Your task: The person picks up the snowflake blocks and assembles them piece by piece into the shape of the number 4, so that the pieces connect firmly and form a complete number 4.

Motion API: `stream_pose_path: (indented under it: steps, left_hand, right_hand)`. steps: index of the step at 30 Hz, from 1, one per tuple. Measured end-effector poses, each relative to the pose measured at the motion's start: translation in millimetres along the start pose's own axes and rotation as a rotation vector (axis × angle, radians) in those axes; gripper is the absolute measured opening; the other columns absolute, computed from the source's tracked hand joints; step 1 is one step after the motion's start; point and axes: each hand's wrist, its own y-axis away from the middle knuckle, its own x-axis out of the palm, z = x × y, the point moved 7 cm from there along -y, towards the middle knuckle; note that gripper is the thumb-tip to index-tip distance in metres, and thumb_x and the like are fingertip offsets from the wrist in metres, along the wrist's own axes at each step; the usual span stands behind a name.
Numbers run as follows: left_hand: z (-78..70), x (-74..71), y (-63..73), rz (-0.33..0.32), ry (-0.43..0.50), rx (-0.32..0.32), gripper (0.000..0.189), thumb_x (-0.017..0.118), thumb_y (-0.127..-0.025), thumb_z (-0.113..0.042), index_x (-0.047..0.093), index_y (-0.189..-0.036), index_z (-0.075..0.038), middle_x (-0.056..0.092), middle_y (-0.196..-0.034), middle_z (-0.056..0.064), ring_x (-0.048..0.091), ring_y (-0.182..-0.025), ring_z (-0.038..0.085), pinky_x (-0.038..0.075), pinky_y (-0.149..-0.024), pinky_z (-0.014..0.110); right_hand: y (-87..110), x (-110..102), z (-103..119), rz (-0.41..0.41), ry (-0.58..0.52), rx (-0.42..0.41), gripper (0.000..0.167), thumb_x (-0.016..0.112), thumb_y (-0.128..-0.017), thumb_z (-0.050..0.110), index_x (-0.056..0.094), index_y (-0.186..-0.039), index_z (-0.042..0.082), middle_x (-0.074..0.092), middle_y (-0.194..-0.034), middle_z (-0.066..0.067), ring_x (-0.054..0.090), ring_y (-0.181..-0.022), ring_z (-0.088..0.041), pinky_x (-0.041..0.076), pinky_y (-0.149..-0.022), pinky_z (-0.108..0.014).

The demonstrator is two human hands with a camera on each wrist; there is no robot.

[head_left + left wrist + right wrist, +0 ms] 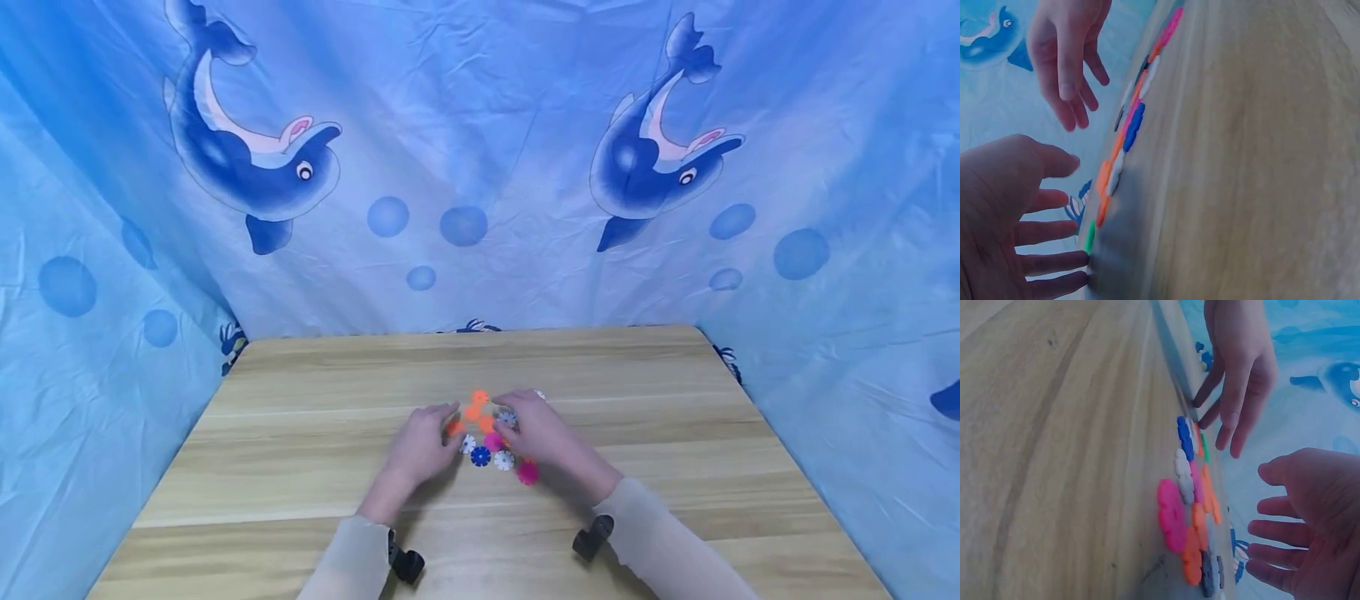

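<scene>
Notched discs (487, 423), a bright little cluster of them, sitting low and central in the head view, right between the two hands! On the left flank, the left-hand grip (426, 444) is released, fingers loosely extended, nothing held; an orange disc (454, 427) and a white disc (468, 444) lie just beside its thumb and fingertips. Across on the right, the right-hand grip (542, 427) is released as well, fingers spread in its own wrist view, poised at the cluster's upper right edge with a grey disc (507, 419) near the thumb. Contact with any disc? Cannot tell from these angles!

Into the gap: a blue disc (481, 456) towards the bottom, a pink disc (492, 442) just above and right of it, and a magenta disc (528, 472) lowest of all, off to the right. And look, lower left of the left wrist view, a green disc (1090, 237) near the left fingertips! They lie on the wood-grain bench (300, 433), some overlapping, while the blue dolphin curtain (465, 108) fills the top of the frame.
</scene>
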Motion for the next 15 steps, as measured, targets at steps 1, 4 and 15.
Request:
stream_pose_path:
  steps: [1, 4, 15]
  left_hand:
    - [-0.4, 1.1, -0.5, -0.004, -0.021, 0.008, 0.054, 0.076, -0.097, -0.03, 0.064, -0.145, -0.008, 0.07, -0.141, 0.017, 0.07, -0.122, 0.037, 0.054, -0.113, 0.055]
    - [0.2, 4.9, 0.9, -0.01, -0.065, 0.001, 0.047, 0.076, -0.097, -0.026, 0.069, -0.14, -0.01, 0.075, -0.134, 0.014, 0.072, -0.112, 0.033, 0.06, -0.105, 0.052]
    - [-4.5, 8.7, -3.8, -0.02, -0.163, -0.036, 0.028, 0.079, -0.095, -0.018, 0.08, -0.123, -0.015, 0.075, -0.122, 0.011, 0.067, -0.108, 0.031, 0.063, -0.091, 0.047]
  right_hand:
    - [-1.5, 2.8, -0.2, 0.003, 0.001, 0.003, 0.043, 0.071, -0.102, 0.024, 0.066, -0.141, 0.006, 0.069, -0.141, -0.012, 0.061, -0.137, -0.034, 0.053, -0.116, -0.052]
    - [-3.8, 11.7, 1.2, 0.018, 0.027, -0.021, 0.037, 0.069, -0.103, 0.02, 0.069, -0.136, 0.005, 0.073, -0.134, -0.013, 0.065, -0.132, -0.033, 0.055, -0.113, -0.051]
    - [-10.2, 17.8, -4.0, -0.042, 0.175, -0.08, 0.029, 0.065, -0.086, -0.012, 0.081, -0.104, 0.003, 0.076, -0.097, -0.009, 0.072, -0.097, -0.028, 0.061, -0.099, -0.047]
